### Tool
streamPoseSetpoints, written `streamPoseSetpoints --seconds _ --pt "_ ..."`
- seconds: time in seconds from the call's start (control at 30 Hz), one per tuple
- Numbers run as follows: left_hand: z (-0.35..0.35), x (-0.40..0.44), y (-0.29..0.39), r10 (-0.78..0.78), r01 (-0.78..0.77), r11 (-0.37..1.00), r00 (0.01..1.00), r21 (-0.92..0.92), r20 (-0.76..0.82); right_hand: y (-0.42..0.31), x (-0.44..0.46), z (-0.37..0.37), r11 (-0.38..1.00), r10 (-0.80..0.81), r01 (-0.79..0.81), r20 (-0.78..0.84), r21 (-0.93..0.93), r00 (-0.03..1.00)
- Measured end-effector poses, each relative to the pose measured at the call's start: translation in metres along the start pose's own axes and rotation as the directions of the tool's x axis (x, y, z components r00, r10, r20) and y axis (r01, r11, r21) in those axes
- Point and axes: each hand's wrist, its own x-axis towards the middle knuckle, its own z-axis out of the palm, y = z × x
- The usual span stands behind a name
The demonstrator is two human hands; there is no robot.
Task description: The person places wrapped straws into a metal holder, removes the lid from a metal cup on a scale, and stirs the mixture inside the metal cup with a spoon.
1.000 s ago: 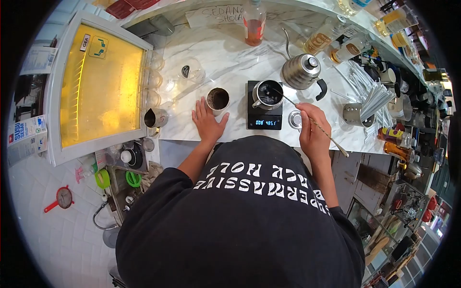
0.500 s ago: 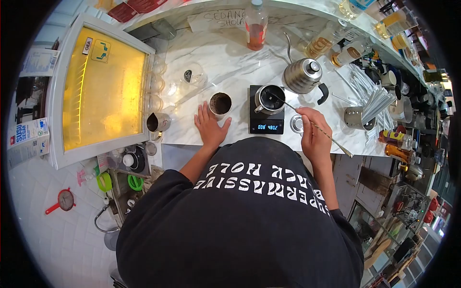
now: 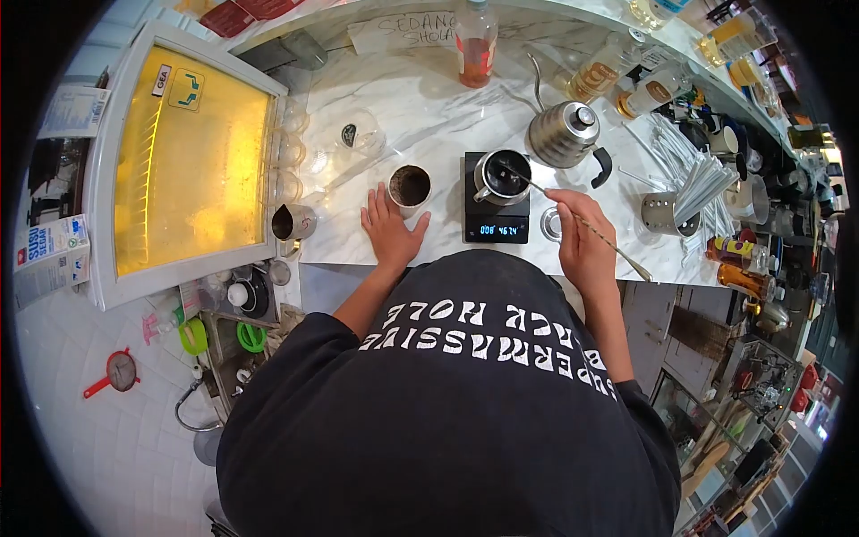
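Note:
My left hand [image 3: 394, 234] lies on the counter, fingers spread and thumb apart, beside a white cup [image 3: 413, 209] with dark brown contents that look like coffee grounds. Between my right hand's [image 3: 586, 240] thumb and fingers is a long bar spoon [image 3: 619, 254] with a twisted stem. Its far end dips into the dark liquid in a metal cup [image 3: 484, 192] with a handle. That cup stands on a black digital scale [image 3: 474, 224] with blue lit digits. A small round metal lid-like piece [image 3: 549, 225] lies between the scale and my right hand.
A gooseneck kettle [image 3: 564, 134] stands behind, right of the scale. Farther right, a perforated metal holder [image 3: 660, 215] carries straws. A steel pitcher [image 3: 293, 222] sits by the yellow-lit cabinet [image 3: 192, 179] at left. A bottle [image 3: 476, 54] with red contents stands at the back.
The bar spoon has shifted slightly in the metal cup, and my right hand has moved a little left and up with it. The scale's digits have changed. My left hand stays put.

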Motion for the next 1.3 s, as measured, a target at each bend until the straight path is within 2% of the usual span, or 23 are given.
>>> streamPoseSetpoints --seconds 0.17,0.37,0.57,0.67,0.77,0.87,1.0,1.1,1.3 --pt "-0.004 0.001 0.001 0.006 -0.006 1.000 1.000 -0.001 -0.008 0.004 -0.003 -0.001 0.997 0.077 -0.076 -0.064 0.012 0.995" --pt "-0.001 0.001 -0.001 -0.004 0.004 1.000 1.000 -0.003 -0.005 0.001 -0.003 -0.001 0.999 0.034 -0.033 -0.026 0.014 0.999" --pt "0.000 0.000 -0.001 -0.005 0.005 1.000 1.000 0.006 -0.009 0.004 0.002 0.005 0.999 0.020 -0.024 -0.086 -0.044 0.996" --pt "0.001 0.000 -0.002 -0.004 0.004 1.000 1.000 0.003 -0.007 0.006 -0.003 -0.001 0.997 0.070 -0.069 -0.080 0.019 0.994" --pt "0.001 0.000 -0.001 -0.016 0.016 1.000 1.000 0.002 0.002 0.000 -0.006 -0.003 0.998 0.056 -0.056 -0.054 -0.002 0.997" --pt "0.002 0.000 -0.002 -0.011 0.011 1.000 1.000 -0.008 -0.006 -0.006 -0.005 0.004 0.989 0.126 -0.126 -0.002 0.082 0.992" --pt "0.001 0.000 -0.003 -0.007 0.007 1.000 1.000 0.004 -0.007 -0.007 -0.001 0.007 0.983 0.163 -0.163 0.010 0.089 0.987" --pt "0.000 0.000 -0.001 -0.005 0.005 1.000 1.000 -0.004 -0.008 0.002 -0.002 0.000 0.993 0.114 -0.112 -0.044 0.045 0.992" --pt "0.000 0.001 -0.001 -0.001 0.001 1.000 1.000 0.005 0.000 -0.004 -0.006 -0.006 0.982 0.175 -0.175 0.013 0.077 0.985"
